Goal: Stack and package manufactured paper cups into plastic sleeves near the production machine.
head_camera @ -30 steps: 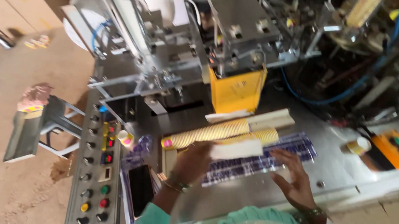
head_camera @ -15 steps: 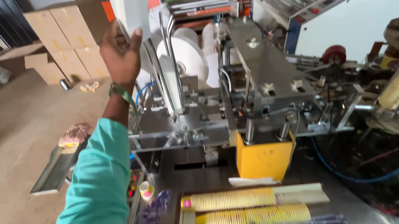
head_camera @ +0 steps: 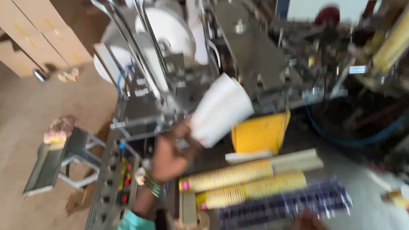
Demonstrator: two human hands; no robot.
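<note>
Centrally, the left hand (head_camera: 169, 155) grips a white paper stack (head_camera: 221, 110) before the yellow bin (head_camera: 257, 134), above stacked cup rows (head_camera: 246, 183); the right hand's (head_camera: 308, 224) grip is unclear.

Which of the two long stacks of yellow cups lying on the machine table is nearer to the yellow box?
The upper stack of cups is nearer: it lies just below the yellow box. The lower stack lies beside it, farther from the box.

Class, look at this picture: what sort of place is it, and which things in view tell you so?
Most likely a small factory making paper cups. Signs: a big forming machine fed by white paper rolls, long cup stacks on its table, and a push-button control panel.
</note>
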